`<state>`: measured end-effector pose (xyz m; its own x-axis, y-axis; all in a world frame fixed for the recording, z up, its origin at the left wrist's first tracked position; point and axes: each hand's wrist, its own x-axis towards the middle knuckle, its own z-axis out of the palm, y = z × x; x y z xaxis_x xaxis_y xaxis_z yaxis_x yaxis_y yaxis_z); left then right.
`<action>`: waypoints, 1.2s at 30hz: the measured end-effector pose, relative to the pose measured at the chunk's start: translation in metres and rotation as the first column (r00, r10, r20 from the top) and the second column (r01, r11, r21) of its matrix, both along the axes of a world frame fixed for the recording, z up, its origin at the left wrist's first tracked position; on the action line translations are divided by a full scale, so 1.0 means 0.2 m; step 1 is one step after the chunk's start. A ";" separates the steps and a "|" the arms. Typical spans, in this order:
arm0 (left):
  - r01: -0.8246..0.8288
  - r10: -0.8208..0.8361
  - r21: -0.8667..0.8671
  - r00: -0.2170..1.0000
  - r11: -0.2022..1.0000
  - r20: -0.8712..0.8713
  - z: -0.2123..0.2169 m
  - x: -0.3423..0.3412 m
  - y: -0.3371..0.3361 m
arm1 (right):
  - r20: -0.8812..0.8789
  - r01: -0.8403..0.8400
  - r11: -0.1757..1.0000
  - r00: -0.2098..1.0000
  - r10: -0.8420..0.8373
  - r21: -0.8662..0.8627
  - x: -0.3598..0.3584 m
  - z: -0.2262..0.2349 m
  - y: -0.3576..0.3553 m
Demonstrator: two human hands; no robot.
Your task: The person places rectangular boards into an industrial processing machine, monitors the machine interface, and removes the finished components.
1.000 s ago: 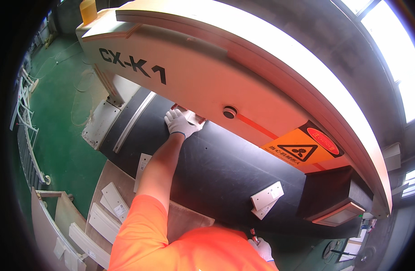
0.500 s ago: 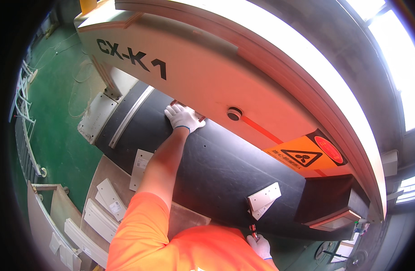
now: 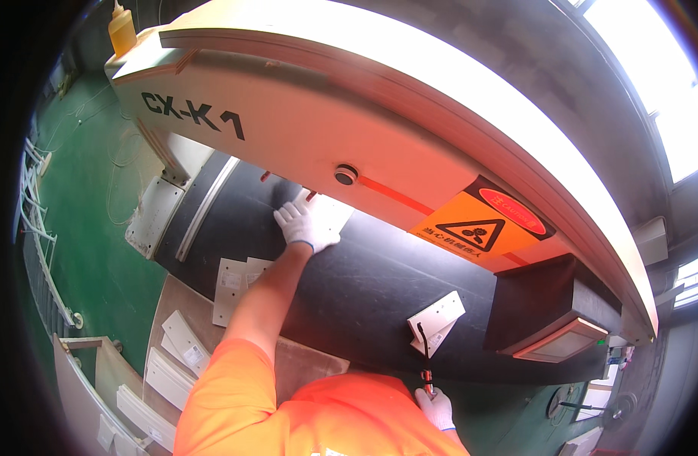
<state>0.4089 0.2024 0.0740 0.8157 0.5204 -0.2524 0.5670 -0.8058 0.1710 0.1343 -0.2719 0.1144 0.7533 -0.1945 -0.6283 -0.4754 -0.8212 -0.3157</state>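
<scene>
My left hand (image 3: 303, 225), in a white knit glove, lies with fingers spread at the near edge of a white panel (image 3: 335, 214) on the dark worktable. The panel's far part is hidden beneath the overhanging machine. Low at the right, my gloved right hand (image 3: 438, 410) is closed around a small red-and-black tool (image 3: 429, 378). A thin black curved tube (image 3: 423, 338) rises from this tool across two stacked white boards (image 3: 440, 315). More white boards (image 3: 229, 285) lie beside my left forearm, partly covered by it.
The machine's large pale cover (image 3: 288, 114) overhangs the dark worktable (image 3: 356, 285). A black box-shaped housing (image 3: 543, 304) stands at the right. White strips (image 3: 170, 376) rest on a brown board at lower left. A yellow bottle (image 3: 121, 32) stands at far left.
My left hand has moved back from the machine's edge, and more of the white panel shows. The black tube has come into sight above the tool. The whole view has shifted slightly.
</scene>
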 end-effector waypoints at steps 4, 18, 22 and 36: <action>0.040 -0.045 0.043 0.992 0.998 0.119 -0.18 -0.31 -0.50 | -0.051 0.056 0.995 0.997 -0.052 0.079 -0.01 -0.05 0.04; -0.364 0.378 0.123 0.917 0.923 -0.125 -0.05 -1.31 0.07 | 0.083 -0.228 0.971 0.971 0.223 0.065 0.15 -0.09 0.07; -0.258 0.246 0.061 0.958 0.964 0.149 -0.13 -1.06 0.11 | 0.052 -0.223 0.971 0.974 0.219 0.083 0.16 -0.11 0.08; -0.176 0.177 -0.024 0.977 0.984 0.116 -0.27 0.23 0.38 | -0.008 -0.086 0.996 0.996 0.086 -0.002 0.20 0.02 0.08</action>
<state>0.4550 0.2775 0.0198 0.7356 0.6560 -0.1692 0.6756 -0.6918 0.2551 0.1741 -0.2566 0.1176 0.7625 -0.1307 -0.6337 -0.4054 -0.8598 -0.3104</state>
